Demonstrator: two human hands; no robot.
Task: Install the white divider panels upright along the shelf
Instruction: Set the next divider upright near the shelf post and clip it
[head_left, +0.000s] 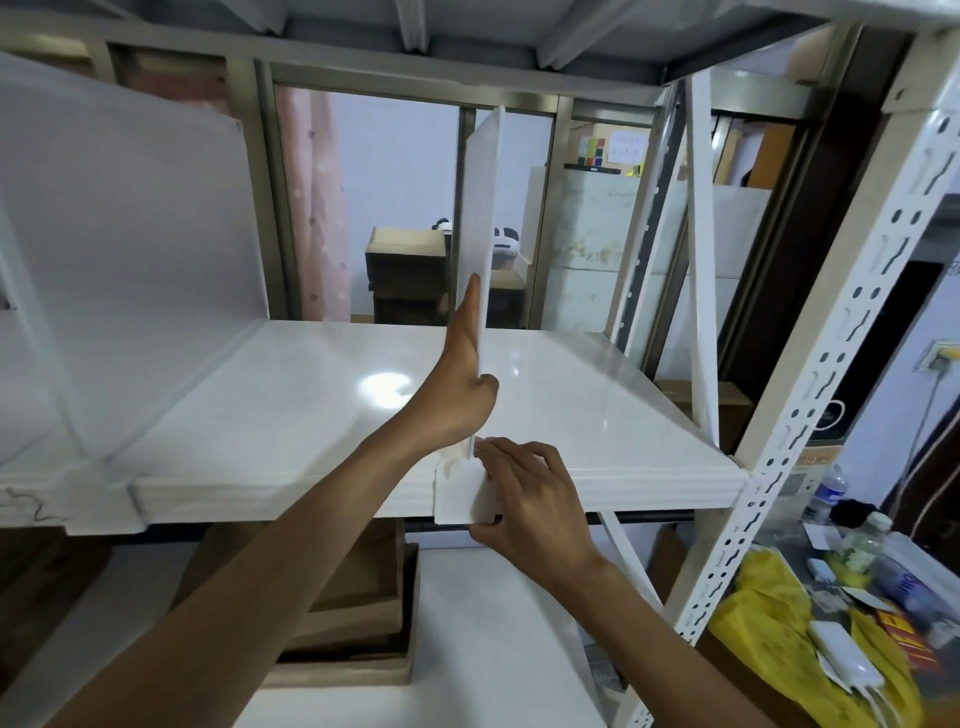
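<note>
A white divider panel (480, 208) stands upright, edge-on, over the middle of the glossy white shelf (571, 395). My left hand (460, 384) lies flat against the panel's left face, fingers pointing up, thumb hooked over its near edge. At the shelf's front lip the panel's white foot bracket (460, 493) clips over the edge. My right hand (524, 499) pinches this bracket, fingers on top and thumb underneath. A second white divider (119, 249) stands upright at the left, with its bracket at the front lip.
A perforated white upright post (810, 395) and a diagonal brace (701, 270) bound the shelf on the right. A lower white shelf (493, 623) holds a cardboard box (358, 613). Yellow bags, bottles and a power bank (847, 660) lie at the lower right.
</note>
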